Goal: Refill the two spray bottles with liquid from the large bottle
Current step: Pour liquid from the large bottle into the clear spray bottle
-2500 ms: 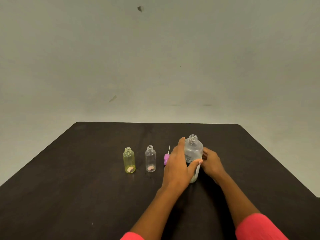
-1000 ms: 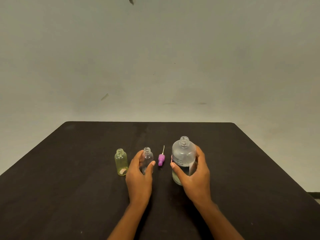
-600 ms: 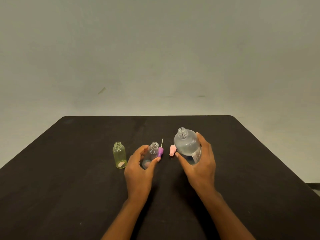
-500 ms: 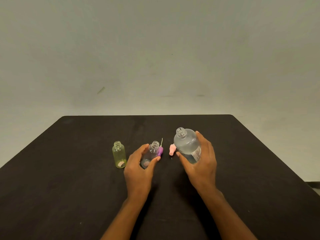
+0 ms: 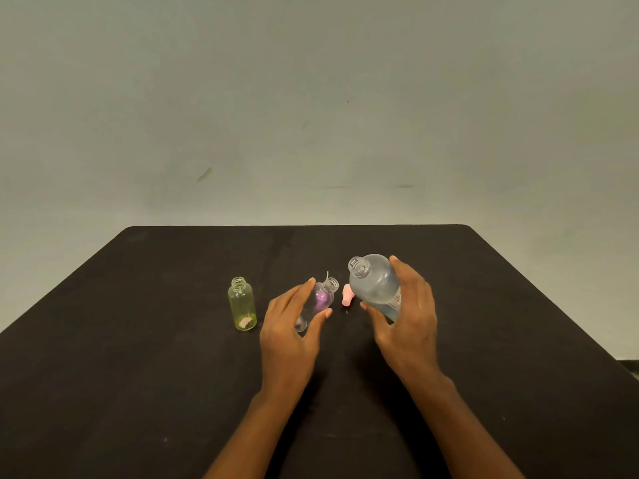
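The clear spray bottle [image 5: 323, 299] is gripped by the left hand [image 5: 287, 337], the large bottle [image 5: 375, 281] by the right hand [image 5: 408, 326]; mouths should be aligned before pouring.

Bottles counted: three, all uncapped. That is one large bottle [image 5: 375, 285] and two small spray bottles, these being one yellow-green bottle [image 5: 242, 304] and one clear bottle [image 5: 332, 284]. Detached spray heads: two, made up of one purple spray head [image 5: 321, 299] and one pink spray head [image 5: 346, 295]. Hands in view: two, one left hand [image 5: 290, 335] and one right hand [image 5: 406, 323]. Tables: one table [image 5: 138, 357], dark-topped.
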Motion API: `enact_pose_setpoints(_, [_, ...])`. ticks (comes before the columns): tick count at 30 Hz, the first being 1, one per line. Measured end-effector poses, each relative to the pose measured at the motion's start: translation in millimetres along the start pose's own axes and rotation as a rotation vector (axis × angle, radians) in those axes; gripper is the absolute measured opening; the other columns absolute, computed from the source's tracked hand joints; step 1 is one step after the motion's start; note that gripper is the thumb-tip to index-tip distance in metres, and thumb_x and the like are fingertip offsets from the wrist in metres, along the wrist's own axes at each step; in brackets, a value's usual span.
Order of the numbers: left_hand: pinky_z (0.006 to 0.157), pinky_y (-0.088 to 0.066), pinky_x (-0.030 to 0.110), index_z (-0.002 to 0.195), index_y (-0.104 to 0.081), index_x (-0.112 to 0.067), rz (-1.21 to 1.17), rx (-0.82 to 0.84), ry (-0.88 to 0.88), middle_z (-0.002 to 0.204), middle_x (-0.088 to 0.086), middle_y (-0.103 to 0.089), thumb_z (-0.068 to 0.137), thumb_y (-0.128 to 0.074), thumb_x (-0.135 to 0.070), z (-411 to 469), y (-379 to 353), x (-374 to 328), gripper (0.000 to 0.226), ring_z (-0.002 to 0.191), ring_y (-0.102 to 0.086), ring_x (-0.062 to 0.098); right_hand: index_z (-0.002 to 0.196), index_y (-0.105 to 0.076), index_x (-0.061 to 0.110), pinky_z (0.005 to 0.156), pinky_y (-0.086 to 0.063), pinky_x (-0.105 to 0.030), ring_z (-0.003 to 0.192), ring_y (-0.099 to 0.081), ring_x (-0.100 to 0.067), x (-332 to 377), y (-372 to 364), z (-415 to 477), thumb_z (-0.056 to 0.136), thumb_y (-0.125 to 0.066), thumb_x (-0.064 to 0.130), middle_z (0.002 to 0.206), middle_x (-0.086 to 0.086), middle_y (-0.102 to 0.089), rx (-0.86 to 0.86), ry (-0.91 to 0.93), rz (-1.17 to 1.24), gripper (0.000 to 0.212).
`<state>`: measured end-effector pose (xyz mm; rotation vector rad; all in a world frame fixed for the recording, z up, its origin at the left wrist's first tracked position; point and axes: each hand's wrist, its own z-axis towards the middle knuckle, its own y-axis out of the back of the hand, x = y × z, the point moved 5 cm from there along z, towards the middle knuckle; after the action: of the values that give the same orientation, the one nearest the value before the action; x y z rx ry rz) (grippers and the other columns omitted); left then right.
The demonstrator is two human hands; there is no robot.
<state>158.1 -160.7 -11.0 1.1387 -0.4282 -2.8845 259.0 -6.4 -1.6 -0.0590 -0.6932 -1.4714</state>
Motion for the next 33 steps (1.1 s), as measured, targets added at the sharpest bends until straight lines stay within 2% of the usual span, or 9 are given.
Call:
enact_pose_setpoints(3, [0.093,-0.038,0.007,0.121,-0.062,-0.014,0.017,0.012,-0.011,0.113,-0.005,-0.063,0.073,-0.078,-0.007,0.2,-1.5,0.7,0.051,0.11,-0.049,-0.006,0.135,-0.037,0.016,0.095,-0.046,-0.059,0.121,-0.048,-0.023,2.4,1.1,2.4,0.063,-0.087,0.007,0.129,-0.012,-0.055,0.002,0.029,-0.049,0.088])
enact_pose_setpoints(5, [0.093,-0.037,0.007,0.121,-0.062,-0.013,0.017,0.017,-0.016,0.113,-0.003,-0.063,0.073,-0.078,-0.007,0.1,-2.4,0.6,0.051,0.11,-0.049,-0.006,0.135,-0.037,0.017,0.104,-0.039,-0.058,0.122,-0.051,-0.027,2.4,2.5,3.2,0.064,-0.086,0.005,0.13,-0.012,-0.055,0.003,0.045,-0.079,0.087])
enact_pose_setpoints(7, [0.094,-0.037,0.007,0.122,-0.062,-0.012,0.012,0.022,-0.012,0.114,-0.002,-0.063,0.074,-0.077,-0.007,0.0,-2.9,0.3,0.05,0.111,-0.049,-0.006,0.136,-0.037,0.018,0.113,-0.029,-0.05,0.123,-0.051,-0.029,1.3,3.4,3.8,0.066,-0.084,0.005,0.131,-0.011,-0.055,0.01,0.053,-0.108,0.086])
enact_pose_setpoints(11, [0.092,-0.039,0.008,0.121,-0.063,-0.013,-0.004,0.022,-0.008,0.112,-0.003,-0.063,0.073,-0.078,-0.011,0.4,-3.5,-1.3,0.05,0.108,-0.051,-0.004,0.137,-0.037,0.02,0.118,-0.017,-0.037,0.127,-0.048,-0.027,-0.9,3.7,5.4,0.066,-0.081,-0.001,0.134,-0.008,-0.053,0.026,0.047,-0.137,0.086])
enact_pose_setpoints(16, [0.091,-0.039,0.007,0.119,-0.063,-0.013,-0.034,0.015,0.012,0.11,-0.004,-0.064,0.072,-0.079,-0.013,0.1,-3.6,-1.7,0.05,0.105,-0.054,0.0,0.137,-0.038,0.021,0.116,-0.023,-0.048,0.13,-0.044,-0.027,1.3,2.7,5.3,0.066,-0.08,-0.003,0.135,-0.007,-0.053,0.044,0.073,-0.149,0.086])
enact_pose_setpoints(23, [0.09,-0.04,0.007,0.12,-0.063,-0.013,-0.042,0.029,0.01,0.11,-0.005,-0.064,0.073,-0.079,-0.016,0.0,-3.6,-2.4,0.05,0.105,-0.055,0.002,0.137,-0.038,0.021,0.115,-0.023,-0.049,0.132,-0.04,-0.023,5.8,2.6,6.3,0.066,-0.08,-0.004,0.136,-0.008,-0.053,0.053,0.092,-0.161,0.087])
enact_pose_setpoints(28, [0.09,-0.039,0.007,0.119,-0.063,-0.014,-0.047,0.017,-0.001,0.109,-0.009,-0.063,0.074,-0.077,-0.021,1.5,-3.4,-4.0,0.048,0.105,-0.055,0.001,0.137,-0.038,0.021,0.116,-0.02,-0.046,0.132,-0.04,-0.023,8.9,3.3,7.0,0.064,-0.08,-0.007,0.135,-0.009,-0.053,0.051,0.107,-0.175,0.088])
enact_pose_setpoints(33, [0.09,-0.039,0.006,0.119,-0.063,-0.011,-0.038,0.015,-0.008,0.109,-0.004,-0.065,0.073,-0.078,-0.017,1.0,-2.8,-4.1,0.049,0.105,-0.053,0.0,0.137,-0.04,0.02,0.119,-0.011,-0.036,0.132,-0.039,-0.024,9.6,4.5,7.4,0.065,-0.079,-0.007,0.135,-0.01,-0.053,0.062,0.11,-0.194,0.086])
